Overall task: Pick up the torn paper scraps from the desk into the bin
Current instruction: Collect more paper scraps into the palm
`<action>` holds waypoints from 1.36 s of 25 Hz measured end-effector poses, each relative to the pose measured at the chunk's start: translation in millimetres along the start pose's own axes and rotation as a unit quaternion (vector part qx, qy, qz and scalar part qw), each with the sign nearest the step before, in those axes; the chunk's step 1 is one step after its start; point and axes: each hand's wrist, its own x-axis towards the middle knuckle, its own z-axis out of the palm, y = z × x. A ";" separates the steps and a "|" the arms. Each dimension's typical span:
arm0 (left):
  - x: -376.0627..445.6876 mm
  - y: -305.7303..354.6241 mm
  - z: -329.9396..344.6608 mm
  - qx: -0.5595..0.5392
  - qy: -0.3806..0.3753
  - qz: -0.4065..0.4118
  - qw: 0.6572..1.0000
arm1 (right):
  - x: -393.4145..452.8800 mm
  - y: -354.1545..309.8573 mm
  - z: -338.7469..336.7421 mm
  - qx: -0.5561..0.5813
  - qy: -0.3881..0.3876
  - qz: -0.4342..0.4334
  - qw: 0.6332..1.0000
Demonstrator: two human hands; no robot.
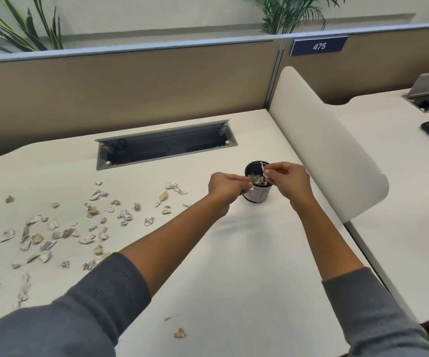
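Observation:
A small round bin [257,195], black inside with a white patterned wall, stands on the cream desk [234,266] near the white side divider. Paper scraps lie inside it. My left hand [227,188] is at the bin's left rim, fingers curled and pinching a tan scrap [252,179] over the opening. My right hand [289,180] is at the right rim, pinching a white scrap [265,171] above the bin. Several torn white and tan scraps [53,228] are scattered over the desk's left half. One tan scrap [179,333] lies near the front edge.
An open cable tray [165,146] is sunk into the desk behind the scraps. A brown partition [130,86] closes the back. The curved white divider [329,150] stands right of the bin, with a neighbouring desk beyond it.

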 end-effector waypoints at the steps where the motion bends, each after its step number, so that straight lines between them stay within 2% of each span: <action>1: 10.5 4.8 9.8 0.015 0.010 0.005 1.000 | 10.4 -0.9 2.2 -0.045 0.013 -0.002 0.999; 6: 47.2 21.9 36.6 0.055 0.025 -0.002 0.998 | 39.8 0.5 12.3 -0.132 0.008 0.052 0.990; 12: 64.5 26.7 41.7 0.074 0.013 -0.013 0.997 | 51.4 3.5 6.7 -0.049 0.007 0.073 0.996; 17: 44.3 25.0 30.9 0.037 0.024 0.034 0.998 | 49.9 7.5 6.2 -0.012 0.012 0.048 0.999; 21: 24.4 9.1 5.3 0.027 0.069 0.068 0.995 | 27.4 -3.6 21.1 0.018 0.037 -0.037 0.998; 24: 22.0 -16.4 -30.0 0.119 0.131 0.098 0.979 | 6.5 -7.8 38.8 0.036 0.035 -0.086 0.995; 28: 36.5 -48.3 -96.5 0.290 0.174 0.119 0.933 | -15.2 4.9 70.4 0.082 -0.012 -0.084 0.993; 31: 55.3 -64.4 -135.6 0.418 0.146 0.099 0.891 | -27.2 21.2 89.2 0.077 -0.046 -0.077 0.993; 34: 67.0 -68.0 -149.0 0.480 0.089 0.037 0.872 | -36.1 36.6 97.7 0.048 -0.065 -0.071 0.994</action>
